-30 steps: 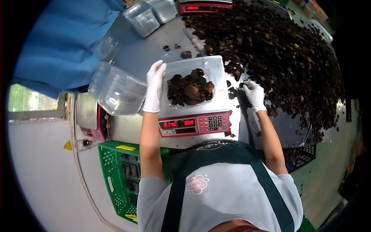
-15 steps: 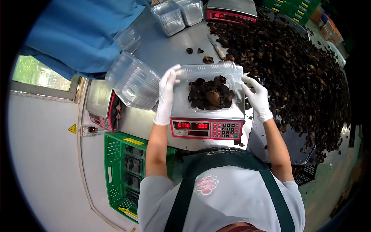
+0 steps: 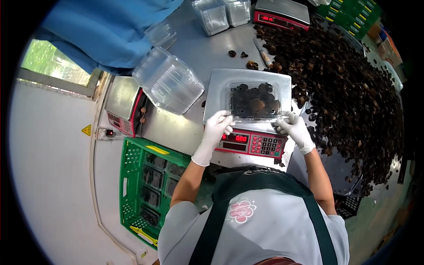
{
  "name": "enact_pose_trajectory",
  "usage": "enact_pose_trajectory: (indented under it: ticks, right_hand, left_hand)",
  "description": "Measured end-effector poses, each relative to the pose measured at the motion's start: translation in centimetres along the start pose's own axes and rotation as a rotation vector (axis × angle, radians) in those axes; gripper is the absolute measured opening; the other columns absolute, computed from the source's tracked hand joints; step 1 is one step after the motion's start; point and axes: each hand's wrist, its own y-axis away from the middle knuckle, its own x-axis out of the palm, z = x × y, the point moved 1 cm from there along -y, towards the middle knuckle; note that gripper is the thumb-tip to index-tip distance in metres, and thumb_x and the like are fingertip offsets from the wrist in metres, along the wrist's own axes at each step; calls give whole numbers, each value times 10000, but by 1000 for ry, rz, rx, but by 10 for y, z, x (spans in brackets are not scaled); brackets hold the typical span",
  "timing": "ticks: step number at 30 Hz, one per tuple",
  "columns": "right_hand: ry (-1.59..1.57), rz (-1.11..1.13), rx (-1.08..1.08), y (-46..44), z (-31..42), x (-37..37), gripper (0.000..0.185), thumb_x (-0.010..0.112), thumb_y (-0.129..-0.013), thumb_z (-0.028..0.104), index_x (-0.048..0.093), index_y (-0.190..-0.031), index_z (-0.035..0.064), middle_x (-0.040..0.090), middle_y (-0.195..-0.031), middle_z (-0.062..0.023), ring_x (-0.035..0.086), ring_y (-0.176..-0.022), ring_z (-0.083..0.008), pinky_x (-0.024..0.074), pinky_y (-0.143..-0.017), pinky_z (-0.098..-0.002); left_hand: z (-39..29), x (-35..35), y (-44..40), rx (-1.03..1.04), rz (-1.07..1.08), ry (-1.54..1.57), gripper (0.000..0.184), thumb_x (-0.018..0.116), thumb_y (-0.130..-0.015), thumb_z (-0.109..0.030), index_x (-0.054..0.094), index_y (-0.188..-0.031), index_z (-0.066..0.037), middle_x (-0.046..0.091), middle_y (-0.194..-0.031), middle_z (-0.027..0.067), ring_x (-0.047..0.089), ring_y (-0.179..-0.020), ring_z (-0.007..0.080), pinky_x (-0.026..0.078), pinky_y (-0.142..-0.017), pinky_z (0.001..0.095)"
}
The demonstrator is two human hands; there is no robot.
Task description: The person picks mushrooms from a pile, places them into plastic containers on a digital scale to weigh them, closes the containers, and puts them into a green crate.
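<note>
A clear plastic clamshell box (image 3: 255, 119) lies with its lid down on the steel pan of the digital scale (image 3: 216, 90). Through the lid show dark, wrinkled wood ear mushrooms (image 3: 256, 104), one of them browner. White gloves cover both hands. At the box's near left corner, my left hand (image 3: 215, 132) has its fingers closed on the rim. My right hand (image 3: 297, 130) pinches the near right corner of the rim. Part of the scale's red display is hidden behind my left hand; 0.00 is readable.
Stacked clear boxes (image 3: 170, 81) stand left of the scale, more at the back. A large heap of wood ears (image 3: 349, 97) covers the right side, with a knife (image 3: 264, 53) by its edge. A green crate (image 3: 128, 190) of packed boxes sits lower left. Another scale (image 3: 282, 15) stands behind.
The raised lid has come down over the mushrooms. Both hands have moved from the box's far sides to its near corners. The view has shifted slightly.
</note>
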Motion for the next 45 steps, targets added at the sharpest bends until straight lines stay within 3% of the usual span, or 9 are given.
enact_pose_trajectory:
  ticks: [13,19,22,23,25,33,35,41,45]
  right_hand:
    - [-149,0,-111,-10,-14,-5,74,586,-889,9,534,-940,-6,629,-758,-62,615,-645,-102,500,-574,-218]
    - [372,-175,-606,18,-28,-4,119,635,-848,11,558,-937,20,675,-867,-75,655,-750,-144,529,-707,-257]
    - [545,-206,-986,26,-14,-1,245,653,-680,-97,557,-855,45,638,-830,-86,643,-739,-234,513,-624,-301]
    - [618,-200,-1109,28,-11,0,298,630,-619,-144,546,-840,38,633,-829,-96,638,-741,-255,505,-610,-300]
    - [709,-283,-1270,35,-1,6,327,615,-563,-144,536,-817,45,635,-837,-112,633,-733,-289,509,-564,-329]
    - [795,-312,-1395,48,8,25,278,668,-587,-33,560,-817,78,678,-936,-53,632,-788,-238,514,-597,-326]
    - [783,-288,-1401,51,11,31,283,665,-591,-35,567,-830,80,680,-942,-55,632,-787,-238,519,-604,-324]
    - [669,-217,-1426,57,19,53,300,649,-628,-150,567,-839,47,672,-914,-118,651,-746,-261,524,-588,-306]
    - [386,54,-1068,49,-13,74,279,623,-691,-183,593,-895,5,667,-918,-120,640,-785,-227,524,-699,-289]
  left_hand:
    - [10,8,6,80,-90,-37,210,606,-845,10,549,-1047,1,641,-773,75,572,-599,82,470,-539,203]
    - [15,-1,34,180,53,-151,355,675,-764,8,527,-1085,-15,638,-927,64,602,-819,123,504,-716,253]
    - [16,0,44,717,-177,-617,378,675,-772,-3,527,-1119,-21,635,-1099,110,626,-993,293,521,-814,351]
    - [36,-7,38,671,-147,-250,333,635,-800,19,532,-1112,-34,603,-1174,155,610,-1033,303,519,-851,357]
    - [8,-4,59,1056,-317,-696,285,595,-829,31,529,-1095,-46,581,-1217,172,595,-1061,283,513,-881,342]
    - [65,-56,58,756,-187,-541,306,601,-835,41,490,-1103,-58,563,-1241,184,594,-1063,296,515,-882,353]
    - [12,-26,90,1242,-486,-697,301,602,-837,38,485,-1097,-57,559,-1242,195,592,-1071,292,513,-891,352]
    - [-2,-29,122,1130,-490,-623,387,633,-875,-120,451,-1203,-24,524,-1254,234,558,-1126,306,463,-965,367]
    - [22,-32,130,505,-131,387,626,571,-904,-423,412,-1338,0,474,-1311,143,451,-1231,235,325,-1068,362]
